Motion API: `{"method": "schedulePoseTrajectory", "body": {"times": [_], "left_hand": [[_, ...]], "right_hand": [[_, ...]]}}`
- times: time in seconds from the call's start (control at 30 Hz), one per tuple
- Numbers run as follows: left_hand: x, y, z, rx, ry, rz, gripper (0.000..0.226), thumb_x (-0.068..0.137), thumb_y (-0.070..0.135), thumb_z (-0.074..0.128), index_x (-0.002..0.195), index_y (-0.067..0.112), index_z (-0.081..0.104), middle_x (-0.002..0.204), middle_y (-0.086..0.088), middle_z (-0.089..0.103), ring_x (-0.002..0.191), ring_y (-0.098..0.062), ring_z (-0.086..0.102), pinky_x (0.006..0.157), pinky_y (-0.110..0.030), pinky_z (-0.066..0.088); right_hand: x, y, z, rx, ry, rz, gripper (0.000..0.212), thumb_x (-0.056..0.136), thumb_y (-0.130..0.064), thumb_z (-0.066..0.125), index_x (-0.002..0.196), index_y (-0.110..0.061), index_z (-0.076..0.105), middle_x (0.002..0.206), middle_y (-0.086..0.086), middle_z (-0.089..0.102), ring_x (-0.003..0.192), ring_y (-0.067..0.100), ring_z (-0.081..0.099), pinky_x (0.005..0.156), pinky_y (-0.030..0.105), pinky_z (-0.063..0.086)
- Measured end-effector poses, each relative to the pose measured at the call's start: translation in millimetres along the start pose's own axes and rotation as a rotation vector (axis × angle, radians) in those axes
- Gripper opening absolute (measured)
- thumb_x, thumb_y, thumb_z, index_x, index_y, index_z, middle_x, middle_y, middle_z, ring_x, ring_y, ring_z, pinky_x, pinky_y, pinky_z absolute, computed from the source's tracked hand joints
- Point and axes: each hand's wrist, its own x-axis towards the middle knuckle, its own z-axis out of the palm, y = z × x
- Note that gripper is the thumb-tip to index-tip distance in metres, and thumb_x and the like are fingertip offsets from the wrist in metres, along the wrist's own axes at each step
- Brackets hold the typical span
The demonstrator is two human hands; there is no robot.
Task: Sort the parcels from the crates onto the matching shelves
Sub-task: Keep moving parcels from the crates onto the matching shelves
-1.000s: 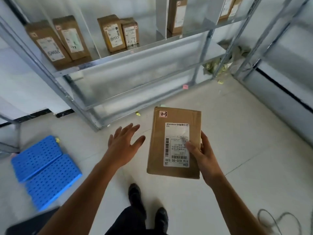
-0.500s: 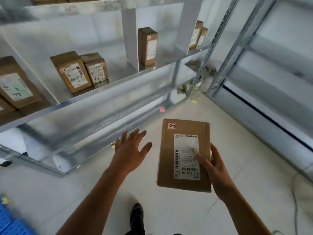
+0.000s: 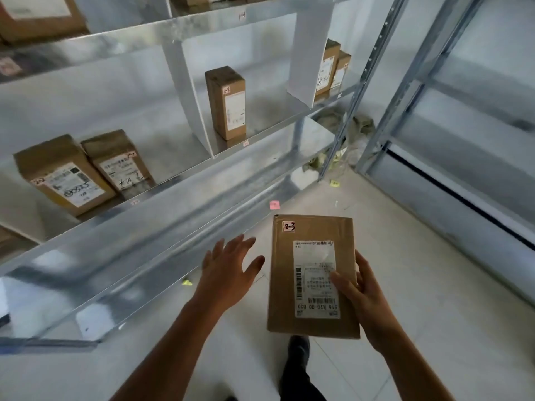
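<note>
The standing 2-3 parcel [image 3: 227,102] on the shelf [image 3: 269,117] has come nearer. Below it the right hand [image 3: 364,296] grips the carried parcel [image 3: 312,276] (tagged 2-3 too), the left hand [image 3: 228,273] is spread and empty; likely its bay.

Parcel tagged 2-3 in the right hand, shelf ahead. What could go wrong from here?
The right hand has its grip on just one edge of the flat brown cardboard parcel; the open left hand is off it, so it might slip.
The two brown boxes tagged 2-2 sit one bay left of the upright brown box tagged 2-3; misplacing is easy.
That upright box stands near the shelf lip and could topple.
</note>
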Motion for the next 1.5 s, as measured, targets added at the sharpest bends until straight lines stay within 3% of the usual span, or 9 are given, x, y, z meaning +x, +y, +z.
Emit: {"method": "schedulePoseTrajectory", "body": {"times": [0.3,0.47,0.67,0.9,1.07,1.17,1.3,1.4,1.5], "left_hand": [[127,87,-9,0.032,0.074,-0.027,0.062,0.1,0.065,0.037,0.156,0.039,0.032,0.168,0.007,0.026,0.157,-0.025,0.017,0.126,-0.056,0.014],[175,111,-13,0.021,0.118,-0.075,0.075,0.091,0.073,0.02,0.157,0.038,0.032,0.167,0.007,0.027,0.156,-0.024,0.02,0.124,-0.054,0.015],[243,112,-25,-0.08,0.213,-0.104,0.079,0.09,0.074,0.017,0.156,0.033,0.036,0.164,0.004,0.035,0.153,-0.021,0.03,0.123,-0.049,0.028],[337,114,-60,-0.269,0.297,-0.093,0.074,0.095,0.075,0.013,0.155,0.036,0.034,0.154,0.005,0.05,0.141,-0.017,0.048,0.112,-0.047,0.044],[392,120,-88,-0.536,0.286,0.031,0.068,0.098,0.071,0.037,0.156,0.038,0.023,0.148,0.007,0.054,0.124,-0.013,0.063,0.094,-0.046,0.06],[421,127,-96,-0.706,0.31,0.033,0.059,0.095,0.059,0.05,0.147,0.051,0.024,0.138,0.015,0.055,0.112,0.001,0.062,0.091,-0.042,0.061],[457,138,-86,-0.825,0.3,-0.057,0.079,0.087,0.063,0.054,0.155,0.044,0.021,0.136,0.013,0.057,0.115,-0.009,0.063,0.092,-0.045,0.06],[481,148,-76,-0.857,0.323,-0.126,0.084,0.082,0.067,0.055,0.155,0.041,0.023,0.132,0.012,0.062,0.108,-0.01,0.069,0.082,-0.036,0.062],[494,157,-72,-0.884,0.402,-0.206,0.065,0.082,0.069,0.058,0.14,0.05,0.036,0.116,0.017,0.069,0.096,0.006,0.07,0.066,-0.014,0.057]], "right_hand": [[134,-69,-69,-0.013,-0.066,-0.006,0.082,0.08,-0.042,0.078,0.151,-0.046,0.038,0.123,0.007,0.072,0.104,0.031,0.076,0.077,0.05,0.065],[197,-99,-86,-0.037,-0.097,0.004,0.081,0.081,-0.048,0.084,0.149,-0.05,0.04,0.123,0.004,0.073,0.105,0.029,0.076,0.078,0.05,0.065],[288,-136,-77,-0.104,-0.144,0.002,0.082,0.074,-0.051,0.084,0.145,-0.054,0.043,0.122,0.001,0.074,0.105,0.025,0.076,0.078,0.046,0.065],[391,-196,-37,-0.15,-0.201,-0.005,0.082,0.084,-0.041,0.079,0.153,-0.042,0.034,0.131,0.011,0.068,0.108,0.031,0.075,0.086,0.058,0.062],[443,-239,-11,-0.182,-0.242,-0.037,0.087,0.07,-0.056,0.085,0.143,-0.051,0.039,0.13,0.01,0.068,0.109,0.032,0.074,0.087,0.059,0.062],[471,-259,-2,-0.232,-0.264,-0.067,0.069,0.079,-0.05,0.082,0.134,-0.059,0.04,0.127,0.003,0.068,0.106,0.024,0.075,0.085,0.051,0.064],[509,-271,-15,-0.258,-0.304,-0.054,0.068,0.084,-0.043,0.079,0.138,-0.054,0.039,0.127,0.002,0.069,0.109,0.023,0.074,0.085,0.051,0.064],[543,-275,-24,-0.274,-0.365,-0.039,0.069,0.084,-0.044,0.079,0.137,-0.056,0.038,0.128,0.0,0.07,0.11,0.021,0.074,0.085,0.048,0.065],[573,-274,-25,-0.306,-0.458,-0.023,0.07,0.087,-0.039,0.077,0.143,-0.049,0.036,0.13,-0.001,0.068,0.112,0.019,0.073,0.081,0.04,0.065]]}}
